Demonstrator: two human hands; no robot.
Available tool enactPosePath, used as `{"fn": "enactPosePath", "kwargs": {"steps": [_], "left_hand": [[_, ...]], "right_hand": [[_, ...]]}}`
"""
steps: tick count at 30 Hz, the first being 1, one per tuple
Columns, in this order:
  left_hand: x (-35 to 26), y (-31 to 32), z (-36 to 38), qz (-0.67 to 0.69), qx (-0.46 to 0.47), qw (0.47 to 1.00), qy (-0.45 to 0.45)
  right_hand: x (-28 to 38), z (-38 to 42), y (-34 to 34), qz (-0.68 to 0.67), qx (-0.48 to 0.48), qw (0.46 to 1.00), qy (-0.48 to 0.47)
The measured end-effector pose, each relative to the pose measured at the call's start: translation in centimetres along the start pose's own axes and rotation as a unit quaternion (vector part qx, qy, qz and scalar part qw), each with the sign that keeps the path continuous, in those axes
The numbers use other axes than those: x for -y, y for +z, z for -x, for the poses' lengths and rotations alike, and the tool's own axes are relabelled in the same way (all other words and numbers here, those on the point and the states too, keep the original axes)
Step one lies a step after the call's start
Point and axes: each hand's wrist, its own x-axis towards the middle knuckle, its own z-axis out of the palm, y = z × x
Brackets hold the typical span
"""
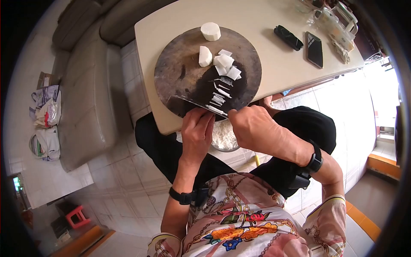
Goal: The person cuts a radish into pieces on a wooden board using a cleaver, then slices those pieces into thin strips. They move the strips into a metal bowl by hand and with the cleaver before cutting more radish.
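Note:
A round dark cutting board [171, 68] lies on the table. My right hand [257, 126] is closed round the handle end of a knife [195, 103], whose blade lies across the board's near edge. My left hand [197, 130] has its fingers bent together against the blade's near side; what they press on is hidden. Beyond the blade are thin white strips [218, 99], then a pile of white slices [223, 63]. Farther back sit a half-round white piece [205, 56] and a thick white chunk [210, 31].
Below the board's near edge stands a bowl of white shreds [224, 136]. On the table [150, 30] lie a dark case [288, 37], a phone [314, 49] and a clear plastic container [336, 25]. A grey sofa [83, 103] stands at the left.

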Motion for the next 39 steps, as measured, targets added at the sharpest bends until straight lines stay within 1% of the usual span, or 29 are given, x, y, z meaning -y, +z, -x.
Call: {"fn": "enactPosePath", "kwargs": {"steps": [1, 4, 8, 9, 11, 13, 15, 16, 19, 23, 25, 27, 34, 37, 39], "left_hand": [[0.0, -0.1, 0.0, 0.001, 0.000, 1.000, -0.001], [-0.1, -0.4, -0.3, -0.004, 0.015, 1.000, 0.005], [0.1, -0.7, -0.1, 0.007, 0.029, 1.000, 0.001], [0.1, -0.7, 0.0, 0.012, 0.027, 1.000, -0.005], [0.1, -0.6, -0.1, 0.011, 0.025, 1.000, -0.004], [0.2, -0.7, -0.2, 0.008, 0.024, 1.000, -0.002], [0.2, -0.8, -0.2, 0.003, 0.021, 1.000, 0.005], [0.2, -0.7, -0.1, 0.003, 0.022, 1.000, 0.005], [0.3, -0.8, 0.0, -0.001, 0.033, 0.999, 0.009], [0.1, -1.2, -0.2, 0.013, 0.041, 0.999, 0.012], [0.3, -1.5, -0.2, 0.022, 0.041, 0.999, 0.015], [0.4, -1.5, 0.0, 0.028, 0.037, 0.998, 0.031], [1.3, -1.2, 0.6, 0.025, 0.044, 0.998, 0.038], [1.3, -1.0, 0.9, 0.037, 0.035, 0.998, 0.036], [1.4, -1.1, 1.1, 0.021, 0.066, 0.997, 0.035]], "right_hand": [[-0.1, -0.1, 0.2, 0.001, -0.012, 1.000, -0.020], [0.4, -1.0, 0.6, 0.015, -0.022, 0.999, -0.018], [-0.9, -1.0, 0.8, 0.009, -0.048, 0.999, -0.014], [-0.8, -0.8, 0.5, 0.010, -0.046, 0.999, -0.015], [-0.1, -0.3, -0.4, -0.007, -0.001, 1.000, 0.019], [0.5, 0.0, -0.3, -0.004, -0.009, 1.000, 0.013], [0.9, 0.2, -0.2, 0.014, 0.006, 1.000, 0.015], [0.6, 0.2, 0.2, 0.020, -0.008, 1.000, -0.001], [0.9, -0.2, 0.6, 0.041, 0.002, 0.999, -0.014], [0.8, -1.0, 0.8, 0.058, -0.007, 0.998, -0.010], [0.1, -1.0, 0.9, 0.033, -0.048, 0.998, -0.010], [-0.2, -0.4, 0.7, 0.027, -0.038, 0.999, -0.008], [1.4, 1.0, 1.4, 0.032, -0.021, 0.999, 0.004], [2.1, 0.4, 1.2, 0.057, -0.018, 0.998, 0.000], [2.0, -0.5, 1.5, 0.062, -0.030, 0.998, -0.007]]}}
